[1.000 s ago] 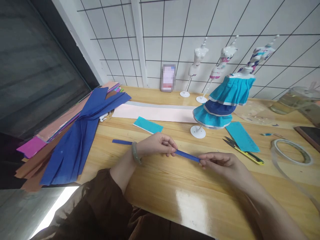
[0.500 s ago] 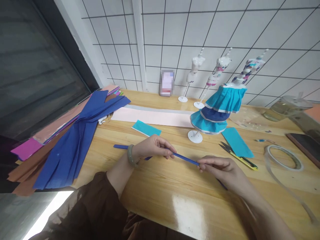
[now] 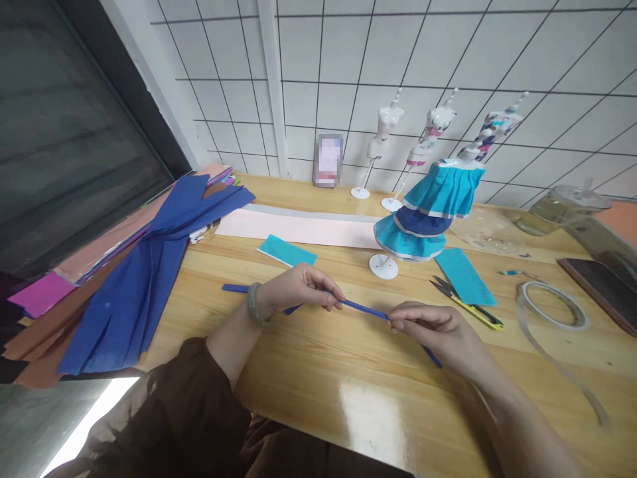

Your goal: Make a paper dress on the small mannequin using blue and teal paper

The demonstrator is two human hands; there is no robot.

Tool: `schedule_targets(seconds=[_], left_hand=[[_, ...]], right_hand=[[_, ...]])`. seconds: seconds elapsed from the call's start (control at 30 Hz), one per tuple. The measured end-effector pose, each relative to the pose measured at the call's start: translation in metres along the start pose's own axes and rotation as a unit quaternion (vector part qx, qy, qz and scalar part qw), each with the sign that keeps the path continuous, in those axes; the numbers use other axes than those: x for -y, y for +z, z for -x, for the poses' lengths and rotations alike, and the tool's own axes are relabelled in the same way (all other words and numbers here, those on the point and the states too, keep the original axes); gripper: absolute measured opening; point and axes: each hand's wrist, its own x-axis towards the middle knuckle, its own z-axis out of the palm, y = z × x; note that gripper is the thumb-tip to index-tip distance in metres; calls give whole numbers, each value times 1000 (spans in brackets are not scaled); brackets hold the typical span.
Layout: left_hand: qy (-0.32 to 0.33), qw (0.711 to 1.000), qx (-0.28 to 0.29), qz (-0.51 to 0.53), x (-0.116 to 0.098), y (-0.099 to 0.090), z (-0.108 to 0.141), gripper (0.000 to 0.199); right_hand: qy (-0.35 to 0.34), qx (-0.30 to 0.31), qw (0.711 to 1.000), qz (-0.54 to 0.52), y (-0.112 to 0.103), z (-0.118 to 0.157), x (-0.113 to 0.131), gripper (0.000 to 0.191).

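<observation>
A narrow blue strip is stretched between my two hands above the table's middle. My left hand pinches it at one point, and a loose end shows under that wrist. Further right, my right hand pinches the strip between thumb and fingers, with its other end hanging below the palm. Another length of blue strip shows left of my left wrist; whether it is the same piece is hidden. Behind my left hand lies a small turquoise piece with a white edge.
A dress form with a tiered turquoise and blue skirt stands behind my right hand. Scissors, a turquoise piece and a tape roll lie right. Blue sheets are piled left; a pink strip lies behind.
The whole view has shifted slightly, so the table items sit a little further left and up. Both hands still pinch the strip, and its right end shows more below my right hand.
</observation>
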Motion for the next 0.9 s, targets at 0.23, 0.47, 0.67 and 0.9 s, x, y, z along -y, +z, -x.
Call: schedule_targets(seconds=[0.23, 0.47, 0.67, 0.9], left_hand=[[-27, 999, -2, -39, -5, 0, 2, 29], [-16, 993, -3, -113, -5, 1, 1, 27], [-20, 990, -19, -139, 0, 4, 0, 29], [-24, 980, -42, -193, 1, 9, 0, 26]], right_hand=[[18, -19, 1000, 13, 3, 1, 2, 34], [48, -33, 998, 5, 6, 1, 0, 31], [70, -68, 995, 4, 12, -2, -8, 35], [-17, -36, 996, 83, 11, -6, -13, 31]])
